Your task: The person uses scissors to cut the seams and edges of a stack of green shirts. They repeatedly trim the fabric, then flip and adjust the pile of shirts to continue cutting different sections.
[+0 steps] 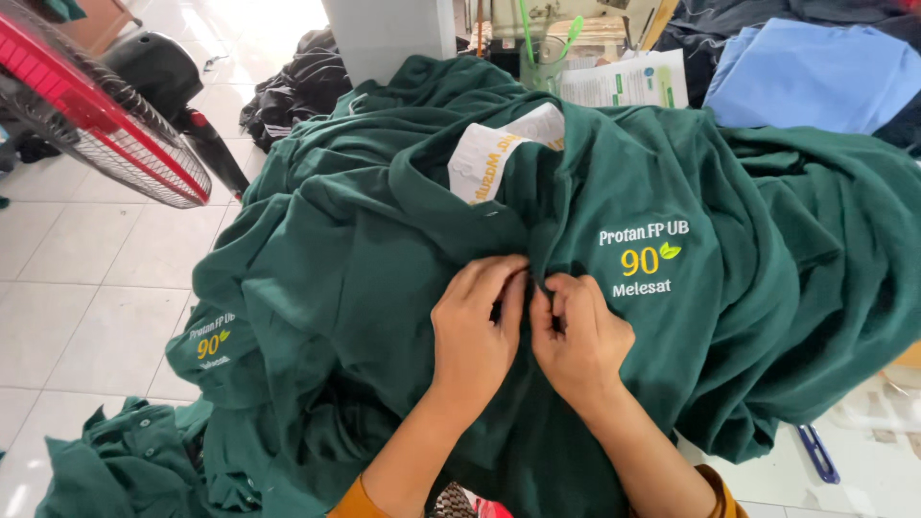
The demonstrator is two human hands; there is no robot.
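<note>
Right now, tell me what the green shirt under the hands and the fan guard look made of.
Green shirt: matte knit fabric, probably cotton blend; it drapes in soft folds and carries stitched-looking lettering. Fan guard: thin metal wire, seemingly, with a glossy red rim that could be plastic.

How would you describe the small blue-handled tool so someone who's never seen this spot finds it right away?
Start at the big heap of dark green shirts that fills the middle. Go to its lower right edge, past the right hand, onto the pale surface. The blue-handled snips lie there alone, half under the cloth, the only small bright-blue thing.
</note>
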